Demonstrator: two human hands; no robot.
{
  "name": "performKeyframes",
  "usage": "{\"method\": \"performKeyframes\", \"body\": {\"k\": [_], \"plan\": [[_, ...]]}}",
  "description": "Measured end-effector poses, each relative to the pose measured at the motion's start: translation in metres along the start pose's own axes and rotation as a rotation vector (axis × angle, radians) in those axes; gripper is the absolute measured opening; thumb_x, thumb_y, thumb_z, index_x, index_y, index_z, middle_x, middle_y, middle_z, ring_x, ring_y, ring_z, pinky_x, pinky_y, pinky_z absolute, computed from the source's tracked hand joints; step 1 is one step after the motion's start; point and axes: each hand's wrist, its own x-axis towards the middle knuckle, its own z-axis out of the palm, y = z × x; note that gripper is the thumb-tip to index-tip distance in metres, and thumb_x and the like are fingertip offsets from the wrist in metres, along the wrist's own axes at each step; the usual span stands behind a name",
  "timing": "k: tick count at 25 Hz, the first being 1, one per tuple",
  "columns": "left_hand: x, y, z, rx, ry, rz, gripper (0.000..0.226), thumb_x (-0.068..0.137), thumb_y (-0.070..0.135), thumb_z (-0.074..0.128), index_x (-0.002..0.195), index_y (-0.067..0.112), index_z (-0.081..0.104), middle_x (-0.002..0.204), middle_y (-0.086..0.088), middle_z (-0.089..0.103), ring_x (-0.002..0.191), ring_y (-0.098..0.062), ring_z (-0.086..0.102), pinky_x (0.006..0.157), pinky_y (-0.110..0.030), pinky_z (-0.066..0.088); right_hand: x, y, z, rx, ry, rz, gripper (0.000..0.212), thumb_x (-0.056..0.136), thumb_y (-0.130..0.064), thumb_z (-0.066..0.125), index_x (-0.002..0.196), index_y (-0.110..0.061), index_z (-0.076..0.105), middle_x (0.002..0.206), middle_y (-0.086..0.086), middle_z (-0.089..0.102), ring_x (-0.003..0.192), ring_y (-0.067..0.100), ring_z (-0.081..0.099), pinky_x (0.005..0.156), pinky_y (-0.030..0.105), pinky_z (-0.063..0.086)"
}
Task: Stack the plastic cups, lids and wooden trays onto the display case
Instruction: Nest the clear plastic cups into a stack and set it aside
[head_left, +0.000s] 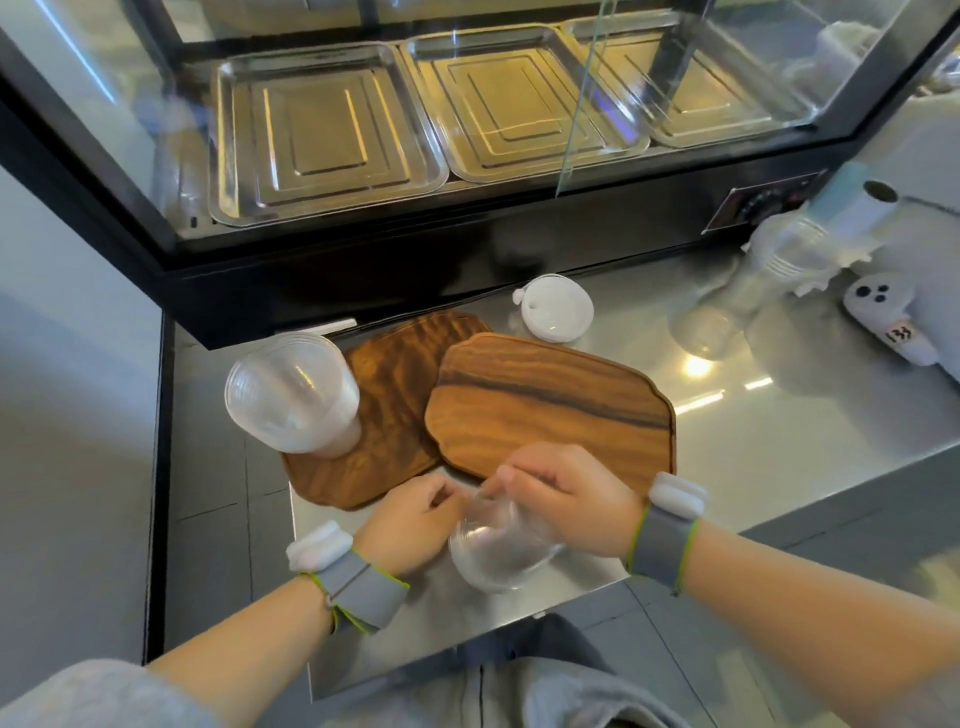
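Note:
Two wooden trays lie overlapping on the steel counter, a darker one (384, 410) on the left under a lighter one (556, 410). A stack of clear plastic cups (293, 395) stands upside down on the darker tray. A bag of white lids (556, 306) rests behind the trays. More clear cups (737, 296) lie on their side at the right. My right hand (566, 493) grips a clear cup (498, 540) near the counter's front edge. My left hand (415, 519) is at that cup's left side, fingers curled; contact is blurred.
The glass display case (395, 130) with three metal pans stands behind the counter. A white device with a tube (878, 218) and a white phone (878, 322) sit at the right. The counter's left edge (166, 467) drops to the floor.

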Motion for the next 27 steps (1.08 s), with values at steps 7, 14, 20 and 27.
{"method": "performKeyframes", "body": {"k": [7,14,20,27], "plan": [[0.009,0.009,0.018,-0.264,-0.085,-0.228,0.036,0.095,0.036,0.041,0.097,0.011,0.065,0.105,-0.013,0.066,0.102,-0.024,0.059,0.103,-0.047,0.039,-0.011,0.010,-0.011,0.236,0.064,0.089,0.030,0.097,-0.024,0.043,0.090,-0.017,0.071,0.092,0.012,0.071,0.087,0.020,0.062,0.083,0.035,0.049],[0.006,0.037,0.020,-0.358,-0.001,-0.320,0.038,0.091,0.033,0.045,0.082,0.005,0.069,0.087,-0.013,0.061,0.088,-0.030,0.060,0.093,-0.046,0.045,-0.017,0.003,-0.015,0.297,0.074,0.071,0.029,0.096,-0.021,0.044,0.091,-0.014,0.071,0.090,-0.008,0.069,0.089,0.004,0.060,0.085,0.021,0.046],[-0.007,0.080,-0.016,-0.220,0.220,-0.039,0.023,0.087,0.032,0.050,0.077,0.012,0.057,0.069,0.002,0.056,0.063,-0.011,0.051,0.060,-0.029,0.041,-0.011,-0.018,-0.049,0.558,0.073,0.071,0.029,0.094,-0.026,0.047,0.102,-0.008,0.068,0.108,0.010,0.067,0.105,0.022,0.061,0.098,0.032,0.047],[-0.041,0.149,-0.083,0.261,0.359,0.645,0.037,0.082,0.049,0.043,0.106,0.023,0.052,0.066,0.022,0.050,0.070,0.012,0.050,0.064,-0.007,0.036,0.022,-0.071,-0.078,0.709,-0.055,0.081,0.034,0.083,-0.049,0.055,0.098,-0.021,0.069,0.098,0.019,0.066,0.096,0.032,0.063,0.098,0.048,0.045]]}}
